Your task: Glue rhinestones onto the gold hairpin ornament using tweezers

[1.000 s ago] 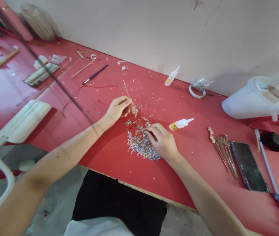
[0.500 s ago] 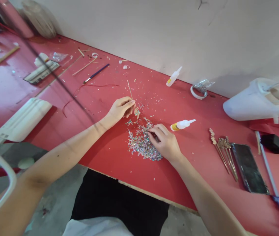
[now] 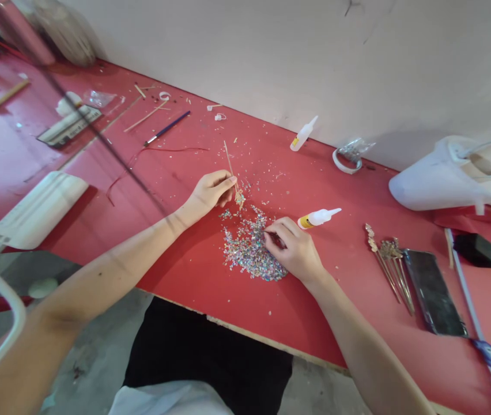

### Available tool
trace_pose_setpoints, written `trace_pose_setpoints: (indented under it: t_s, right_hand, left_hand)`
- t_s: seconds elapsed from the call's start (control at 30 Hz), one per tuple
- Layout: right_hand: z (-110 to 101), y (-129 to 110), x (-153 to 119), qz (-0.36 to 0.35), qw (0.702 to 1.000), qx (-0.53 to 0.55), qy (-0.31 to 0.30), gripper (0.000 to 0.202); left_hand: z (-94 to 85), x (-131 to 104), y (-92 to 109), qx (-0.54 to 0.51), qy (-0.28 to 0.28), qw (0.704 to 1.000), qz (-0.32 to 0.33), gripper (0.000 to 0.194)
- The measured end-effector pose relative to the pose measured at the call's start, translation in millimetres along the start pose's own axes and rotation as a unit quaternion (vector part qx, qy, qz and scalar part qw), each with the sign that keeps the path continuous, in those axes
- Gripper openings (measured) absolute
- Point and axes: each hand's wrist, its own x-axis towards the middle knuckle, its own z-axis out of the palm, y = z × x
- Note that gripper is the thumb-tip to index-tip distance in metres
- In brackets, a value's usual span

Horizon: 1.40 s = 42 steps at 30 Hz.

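Note:
My left hand (image 3: 216,189) pinches a thin gold hair stick (image 3: 229,158), its shaft pointing up past the fingers and its ornate head (image 3: 239,199) hanging below them. Small shiny stones show on that head. Thumb and fingertips of my right hand (image 3: 291,246) are pressed together over the right side of a heap of small glittering gems (image 3: 252,253). Whatever those fingertips hold is too small to make out. Just beyond the right hand lies a white glue bottle with a yellow label (image 3: 314,219).
Several more gold hair sticks (image 3: 390,265) lie at the right beside a phone (image 3: 434,292) and a black block (image 3: 478,250). Near the wall are a second glue bottle (image 3: 303,135) and a tape ring (image 3: 347,161). A paintbrush (image 3: 167,128) and a white power bank (image 3: 38,208) occupy the left.
My right hand has shifted slightly right over the gem heap, fingertips still together. The left hand keeps its grip on the hair stick. The whole view has moved a little.

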Motion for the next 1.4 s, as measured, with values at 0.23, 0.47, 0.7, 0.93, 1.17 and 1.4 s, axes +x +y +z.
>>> trace_pose_setpoints:
  t_s: [0.23,0.47,0.7,0.93,1.17,1.4]
  right_hand:
    - [3.2,-1.0,-0.3,-0.018,1.0,-0.003,-0.014,0.011]
    - [-0.3,-0.7,-1.5,-0.029,0.999,-0.023,-0.001,0.01]
    - [1.2,-1.2,-2.9,-0.069,0.997,-0.017,-0.028,0.009]
    - [1.1,-0.7,-2.4,-0.059,0.998,-0.01,-0.034,0.01]
    - [2.4,1.4,-3.7,-0.06,0.998,-0.005,-0.036,0.011]
    - [2.4,2.0,-3.6,-0.062,0.997,-0.007,-0.038,0.011]
  left_hand:
    - [-1.1,1.0,-4.3,0.01,-0.01,1.0,0.02,0.028]
    - [-1.2,1.7,-6.5,0.021,-0.008,1.0,0.019,0.026]
    - [-1.4,1.5,-6.2,0.029,-0.014,0.999,0.023,0.027]
    - [-1.0,1.5,-5.5,0.035,-0.012,0.999,0.018,0.027]
    - [-0.8,1.6,-6.7,0.027,-0.02,0.999,0.019,0.026]
    - [-1.4,2.0,-8.6,0.022,-0.028,0.999,0.024,0.024]
